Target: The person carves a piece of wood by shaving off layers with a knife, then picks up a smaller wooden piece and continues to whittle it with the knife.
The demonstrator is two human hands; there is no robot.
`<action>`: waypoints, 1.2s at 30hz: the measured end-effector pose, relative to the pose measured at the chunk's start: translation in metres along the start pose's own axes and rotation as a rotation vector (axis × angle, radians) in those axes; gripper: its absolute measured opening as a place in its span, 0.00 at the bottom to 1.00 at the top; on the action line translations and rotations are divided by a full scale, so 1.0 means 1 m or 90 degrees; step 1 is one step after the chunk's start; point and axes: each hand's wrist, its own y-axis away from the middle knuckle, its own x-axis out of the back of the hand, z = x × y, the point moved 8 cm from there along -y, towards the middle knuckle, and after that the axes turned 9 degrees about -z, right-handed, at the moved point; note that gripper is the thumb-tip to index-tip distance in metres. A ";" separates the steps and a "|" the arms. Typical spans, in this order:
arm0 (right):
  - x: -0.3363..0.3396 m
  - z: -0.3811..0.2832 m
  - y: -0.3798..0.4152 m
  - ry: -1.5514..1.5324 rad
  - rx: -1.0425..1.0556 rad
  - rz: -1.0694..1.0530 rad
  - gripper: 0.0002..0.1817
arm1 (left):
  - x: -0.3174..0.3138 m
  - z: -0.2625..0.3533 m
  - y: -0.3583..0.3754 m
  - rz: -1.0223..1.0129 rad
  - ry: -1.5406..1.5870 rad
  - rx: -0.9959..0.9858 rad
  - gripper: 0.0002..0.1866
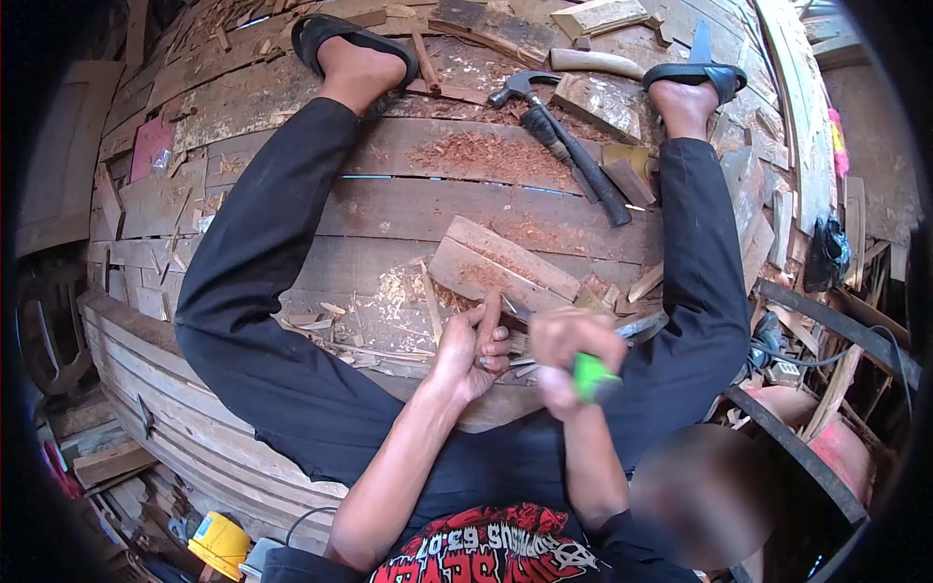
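My left hand (465, 352) is closed around a slim, rounded reddish-brown piece of wood (489, 319), which stands nearly upright out of the fingers. Close beside it on the right, my right hand (575, 340) grips a tool by its bright green handle (591, 377); motion smears the hand. A narrow metal blade (515, 308) reaches from the right hand toward the wood's upper end. Just beyond both hands, wooden blocks (501, 264) lie on the plank floor (389, 219) with shavings around them.
My outstretched legs frame the work area. Between the feet lie a claw hammer (520, 87), a dark-handled tool (573, 155) and a curved pale wooden piece (595, 62). Wood scraps and reddish shavings (486, 155) cover the planks. A yellow container (220, 544) stands at lower left.
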 end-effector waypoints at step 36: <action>0.004 -0.035 -0.016 -0.158 0.018 0.029 0.18 | 0.005 0.000 0.007 0.041 -0.032 -0.009 0.11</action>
